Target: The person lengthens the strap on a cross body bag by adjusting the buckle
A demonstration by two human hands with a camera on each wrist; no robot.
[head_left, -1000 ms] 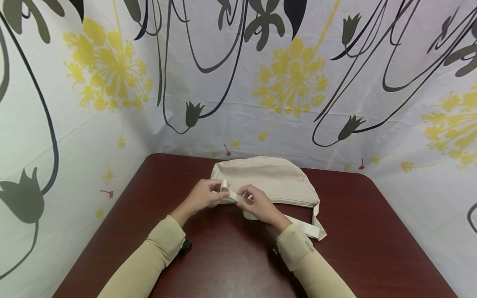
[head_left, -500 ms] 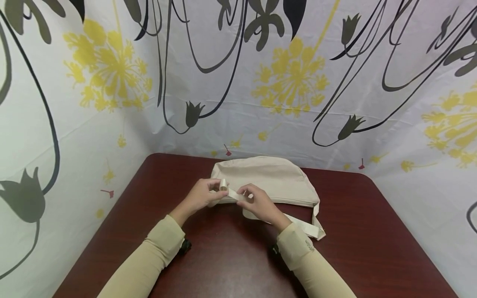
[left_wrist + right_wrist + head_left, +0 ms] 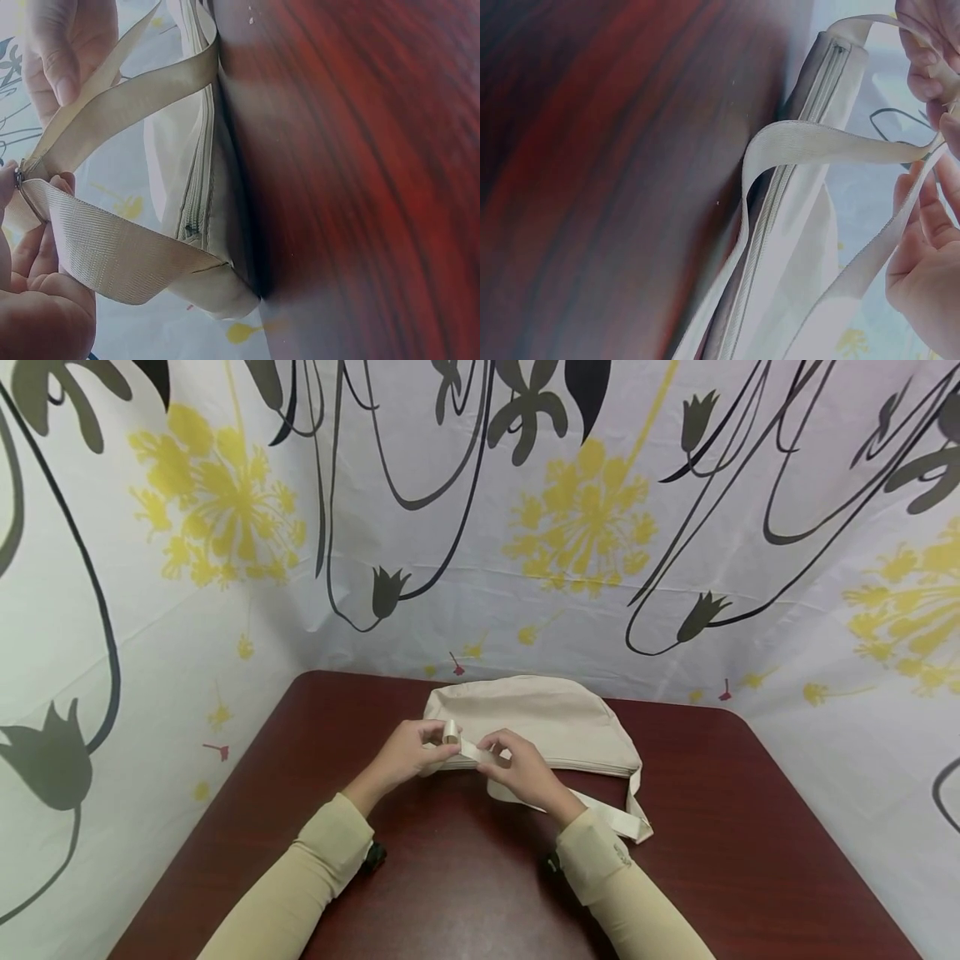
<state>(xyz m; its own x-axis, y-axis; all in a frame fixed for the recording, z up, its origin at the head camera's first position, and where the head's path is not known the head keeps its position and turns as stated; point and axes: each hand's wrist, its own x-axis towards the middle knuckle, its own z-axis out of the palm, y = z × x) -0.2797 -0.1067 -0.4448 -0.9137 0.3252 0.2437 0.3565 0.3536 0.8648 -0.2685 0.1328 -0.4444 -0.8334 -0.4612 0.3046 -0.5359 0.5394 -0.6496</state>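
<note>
A cream fabric shoulder bag lies at the back of the table, zipper side toward me. My left hand grips its strap by a small metal buckle, and a loop of strap rises above the fingers. Just to the right, my right hand pinches the strap between thumb and fingers. A short length of webbing runs between the two hands. Seen from the right wrist, more strap curves down over the zipper. The hands partly cover the buckle.
The dark red wood-grain table reaches back to a white curtain printed with yellow flowers and grey stems, which closes in the back and both sides. A trailing part of the strap lies on the tabletop at the bag's right end.
</note>
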